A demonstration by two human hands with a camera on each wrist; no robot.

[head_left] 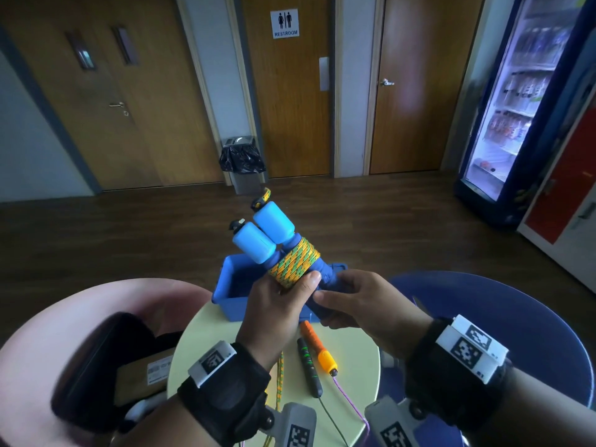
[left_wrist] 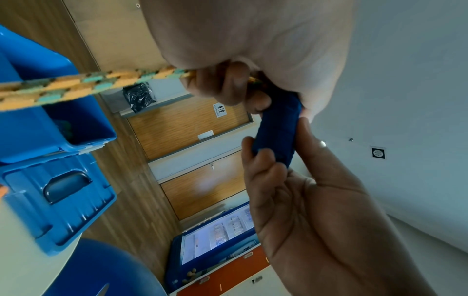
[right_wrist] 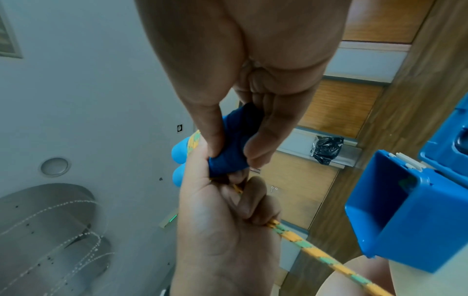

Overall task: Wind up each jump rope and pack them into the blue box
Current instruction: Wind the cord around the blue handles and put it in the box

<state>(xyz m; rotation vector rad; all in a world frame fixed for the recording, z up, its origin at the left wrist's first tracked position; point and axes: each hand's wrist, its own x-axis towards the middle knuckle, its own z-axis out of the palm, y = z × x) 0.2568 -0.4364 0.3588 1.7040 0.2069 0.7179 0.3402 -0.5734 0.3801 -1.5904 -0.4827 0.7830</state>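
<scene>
Above the table I hold a jump rope with two blue handles [head_left: 271, 233] side by side, and its yellow-green rope [head_left: 293, 262] is coiled round them. My left hand [head_left: 290, 293] grips the coil with the thumb on top, and the loose rope [left_wrist: 76, 88] runs out of its curled fingers [left_wrist: 228, 86]. My right hand [head_left: 335, 293] pinches the dark-blue lower end of the handles [right_wrist: 233, 148]. The open blue box [head_left: 225, 285] stands just behind, with its lid [left_wrist: 63, 200] hinged back. An orange-handled rope [head_left: 319, 346] and a dark-handled rope [head_left: 308, 359] lie on the table.
The round pale-yellow table [head_left: 354, 366] is small. A blue chair [head_left: 516, 317] stands to its right. A pink chair [head_left: 80, 301] to the left carries a dark bag [head_left: 96, 366] and a cardboard box [head_left: 145, 375]. Doors, a bin [head_left: 242, 162] and a drinks fridge [head_left: 516, 108] stand far off.
</scene>
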